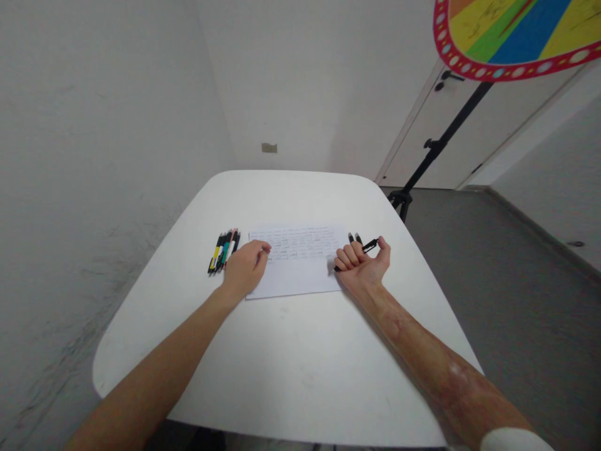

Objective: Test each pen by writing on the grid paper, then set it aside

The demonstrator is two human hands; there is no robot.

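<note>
A white sheet of paper lies on the table, its upper part covered in lines of handwriting. My left hand rests on its left edge, fingers loosely bent, thumb a little apart, with nothing seen in it. At the right edge of the sheet, my right hand is turned partly palm up. Its fingers wrap round a black pen, and the thumb is close to the pen's upper end. Just beyond that hand, two more dark pens lie partly hidden. Beside my left hand lies a row of several pens in mixed colours.
The white table has rounded corners and stands close to the walls. A colourful wheel on a black stand is at the far right, before a door. A socket plate sits on the wall ahead.
</note>
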